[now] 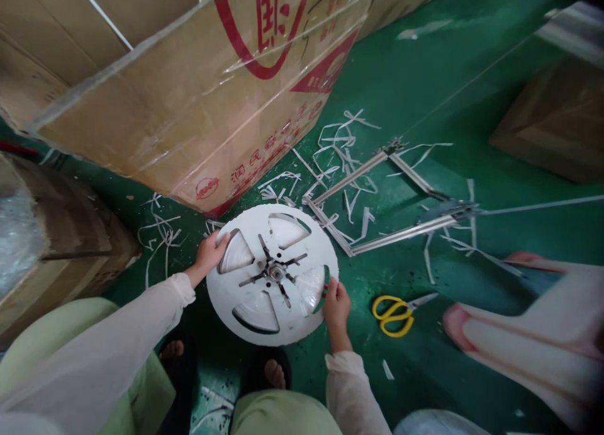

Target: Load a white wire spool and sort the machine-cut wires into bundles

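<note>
A large round white reel (295, 318) with cut-out windows and a dark metal hub lies across the lower middle of the head view, above my feet. My left hand (211, 254) grips its left rim, with the fingers at a cut-out. On the opposite side, my right hand (336, 306) is closed round the right rim, its fingertips reaching into another opening. White wound material shows through the windows. Yellow-handled scissors (394, 315) rest on the green floor to the right of my right hand.
A tall cardboard box (189, 120) stands just beyond the reel. A metal frame (406, 232) and white strap scraps (349, 145) lie on the floor. Other boxes are at the left (70, 233) and right (557, 120). Pale, pink-edged shapes (528, 328) are at lower right.
</note>
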A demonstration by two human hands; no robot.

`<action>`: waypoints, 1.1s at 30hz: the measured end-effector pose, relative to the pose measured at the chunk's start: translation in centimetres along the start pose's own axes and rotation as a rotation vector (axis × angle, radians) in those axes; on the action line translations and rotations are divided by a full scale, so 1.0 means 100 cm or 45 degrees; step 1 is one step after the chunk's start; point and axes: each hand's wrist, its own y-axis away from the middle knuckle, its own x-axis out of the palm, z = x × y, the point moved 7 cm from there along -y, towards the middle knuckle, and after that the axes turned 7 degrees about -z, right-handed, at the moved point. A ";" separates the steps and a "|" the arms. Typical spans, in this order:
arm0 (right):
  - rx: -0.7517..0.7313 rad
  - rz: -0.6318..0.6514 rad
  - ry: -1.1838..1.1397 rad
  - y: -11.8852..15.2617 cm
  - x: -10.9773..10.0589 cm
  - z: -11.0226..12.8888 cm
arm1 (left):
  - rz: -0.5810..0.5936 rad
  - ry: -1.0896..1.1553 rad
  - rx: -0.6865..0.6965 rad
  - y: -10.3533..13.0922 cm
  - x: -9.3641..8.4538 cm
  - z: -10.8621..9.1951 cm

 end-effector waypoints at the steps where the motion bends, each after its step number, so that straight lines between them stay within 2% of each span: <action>1: -0.015 0.001 0.029 -0.001 0.001 0.000 | 0.011 -0.020 -0.018 -0.003 0.004 0.003; 6: -0.102 0.013 0.154 -0.008 0.001 0.009 | 0.078 -0.029 -0.052 -0.019 0.015 0.010; 9: -0.137 -0.021 0.220 -0.008 -0.005 0.023 | 0.116 -0.037 -0.071 -0.024 0.010 0.008; 11: -0.225 -0.101 0.264 -0.002 -0.009 0.043 | 0.089 -0.104 -0.032 -0.021 0.000 0.000; 13: -0.469 -0.139 0.364 0.015 -0.005 0.072 | 0.103 -0.239 0.229 -0.010 -0.005 -0.024; 16: -0.889 0.022 0.615 0.053 0.024 0.106 | 0.330 -0.425 0.865 0.026 0.010 -0.068; 17: -0.948 0.092 0.688 0.063 0.034 0.109 | 0.407 -0.458 1.000 0.037 0.018 -0.076; 19: -0.978 0.182 0.800 0.074 0.050 0.107 | 0.474 -0.524 1.109 0.049 0.030 -0.084; 23: -0.941 0.231 0.957 0.071 0.060 0.099 | 0.471 -0.632 1.087 0.046 0.043 -0.085; 29: -0.909 0.250 1.082 0.066 0.063 0.112 | 0.544 -0.697 0.959 0.037 0.046 -0.081; 33: -0.907 0.312 1.092 0.063 0.068 0.112 | 0.547 -0.682 0.915 0.035 0.049 -0.083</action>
